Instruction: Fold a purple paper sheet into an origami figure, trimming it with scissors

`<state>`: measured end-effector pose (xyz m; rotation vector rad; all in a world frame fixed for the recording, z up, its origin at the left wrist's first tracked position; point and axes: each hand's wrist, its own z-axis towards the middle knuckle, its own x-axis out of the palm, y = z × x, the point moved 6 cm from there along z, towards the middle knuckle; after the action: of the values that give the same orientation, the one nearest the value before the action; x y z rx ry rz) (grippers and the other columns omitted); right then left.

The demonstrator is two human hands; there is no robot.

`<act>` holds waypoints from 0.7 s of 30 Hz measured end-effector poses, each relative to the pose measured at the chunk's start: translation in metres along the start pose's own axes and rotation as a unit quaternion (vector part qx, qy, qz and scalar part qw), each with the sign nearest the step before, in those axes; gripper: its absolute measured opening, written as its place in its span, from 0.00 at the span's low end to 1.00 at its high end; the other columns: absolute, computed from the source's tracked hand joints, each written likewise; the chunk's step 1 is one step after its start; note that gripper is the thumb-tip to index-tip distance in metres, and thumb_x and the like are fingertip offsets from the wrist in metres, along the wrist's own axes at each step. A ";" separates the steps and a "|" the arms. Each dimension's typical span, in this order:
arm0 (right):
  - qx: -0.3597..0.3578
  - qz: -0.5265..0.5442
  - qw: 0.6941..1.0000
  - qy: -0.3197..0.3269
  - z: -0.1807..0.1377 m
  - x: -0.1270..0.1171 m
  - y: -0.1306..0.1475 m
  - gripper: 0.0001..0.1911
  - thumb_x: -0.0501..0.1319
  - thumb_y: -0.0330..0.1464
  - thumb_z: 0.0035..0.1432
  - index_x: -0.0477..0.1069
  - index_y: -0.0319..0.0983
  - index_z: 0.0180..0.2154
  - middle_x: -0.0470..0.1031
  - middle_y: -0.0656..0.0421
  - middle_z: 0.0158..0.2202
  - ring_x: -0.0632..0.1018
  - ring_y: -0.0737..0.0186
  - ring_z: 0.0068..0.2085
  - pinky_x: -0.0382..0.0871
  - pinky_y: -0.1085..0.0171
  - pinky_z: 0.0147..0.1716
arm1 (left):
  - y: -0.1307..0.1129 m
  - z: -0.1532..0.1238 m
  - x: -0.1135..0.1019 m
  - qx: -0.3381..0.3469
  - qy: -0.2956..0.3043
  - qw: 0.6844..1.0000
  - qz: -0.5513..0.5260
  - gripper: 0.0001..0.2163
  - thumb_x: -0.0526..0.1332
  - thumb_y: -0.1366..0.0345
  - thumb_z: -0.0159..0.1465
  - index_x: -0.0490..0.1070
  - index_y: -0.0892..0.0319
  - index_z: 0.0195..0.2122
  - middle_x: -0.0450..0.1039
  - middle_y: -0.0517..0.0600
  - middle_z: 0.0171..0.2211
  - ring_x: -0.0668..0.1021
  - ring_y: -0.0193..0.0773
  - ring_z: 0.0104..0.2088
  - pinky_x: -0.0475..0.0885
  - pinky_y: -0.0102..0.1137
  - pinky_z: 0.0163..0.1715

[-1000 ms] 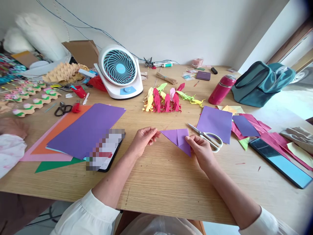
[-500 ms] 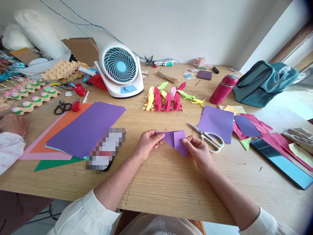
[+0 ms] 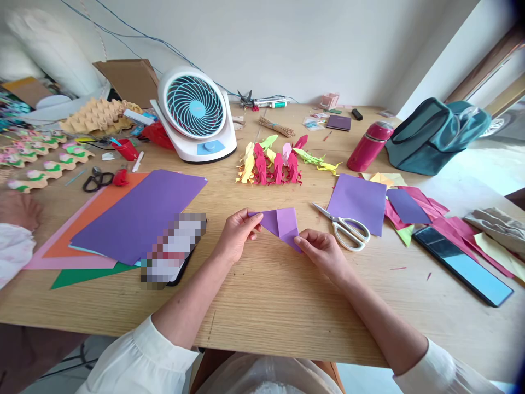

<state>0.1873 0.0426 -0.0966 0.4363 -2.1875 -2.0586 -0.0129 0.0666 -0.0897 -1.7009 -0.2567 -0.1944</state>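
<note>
A small folded purple paper [image 3: 280,223] is held just above the wooden table [image 3: 270,295]. My left hand [image 3: 238,234] pinches its left corner between thumb and fingers. My right hand [image 3: 322,251] pinches its lower right point. Both hands are closed on the paper. White-handled scissors [image 3: 346,230] lie just right of my right hand. A phone [image 3: 174,249] lies left of my left hand.
A stack of large coloured sheets [image 3: 135,216] lies at left, a purple sheet [image 3: 356,201] and paper scraps at right. Folded paper figures [image 3: 273,161], a fan [image 3: 193,117], a red bottle [image 3: 367,146] and a teal bag [image 3: 435,134] stand further back. Another person's hand [image 3: 16,210] rests far left.
The folded purple paper has been lifted and turned slightly, with my hands drawing closer together. The left hand now grips the left corner more firmly. The view shifted a little.
</note>
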 end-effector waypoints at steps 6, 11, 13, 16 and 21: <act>-0.016 -0.083 0.996 0.024 -0.003 0.005 -0.003 0.23 0.62 0.51 0.58 0.68 0.38 0.25 0.60 0.65 0.21 0.58 0.69 0.24 0.49 0.66 0.23 | 0.005 -0.001 0.005 -0.016 0.013 1.000 -0.007 0.20 0.77 0.55 0.45 0.71 0.61 0.28 0.68 0.43 0.23 0.69 0.26 0.23 0.57 0.21 0.17; -0.017 -0.116 0.992 0.045 -0.004 0.007 -0.003 0.21 0.60 0.49 0.60 0.69 0.38 0.27 0.60 0.65 0.22 0.57 0.69 0.24 0.49 0.66 0.23 | 0.007 -0.001 0.004 -0.010 -0.002 1.000 -0.011 0.19 0.76 0.56 0.45 0.71 0.62 0.26 0.67 0.43 0.22 0.67 0.25 0.22 0.56 0.21 0.17; -0.013 -0.115 0.992 0.051 -0.005 0.008 -0.003 0.20 0.62 0.48 0.59 0.69 0.39 0.27 0.60 0.65 0.22 0.58 0.69 0.24 0.49 0.66 0.23 | 0.007 0.000 0.002 -0.007 -0.013 1.000 -0.014 0.18 0.76 0.56 0.45 0.71 0.61 0.26 0.67 0.43 0.22 0.67 0.25 0.22 0.57 0.21 0.17; -0.006 -0.115 0.991 0.062 -0.006 0.008 -0.005 0.20 0.62 0.48 0.60 0.68 0.39 0.27 0.60 0.65 0.22 0.58 0.68 0.25 0.49 0.66 0.23 | 0.007 0.001 -0.001 -0.004 -0.027 0.999 -0.023 0.19 0.76 0.56 0.44 0.72 0.61 0.27 0.68 0.43 0.23 0.67 0.25 0.22 0.57 0.22 0.18; -0.013 -0.139 0.986 0.089 -0.007 0.005 -0.008 0.19 0.59 0.46 0.62 0.67 0.39 0.28 0.58 0.65 0.23 0.57 0.67 0.26 0.49 0.66 0.24 | 0.008 0.001 -0.001 -0.003 -0.037 0.999 -0.035 0.20 0.76 0.54 0.43 0.71 0.61 0.26 0.66 0.42 0.21 0.66 0.25 0.21 0.56 0.22 0.18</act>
<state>0.1851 0.0343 -0.1047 0.9303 -2.0932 -2.0792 -0.0121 0.0664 -0.0979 -1.7093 -0.3716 -0.1839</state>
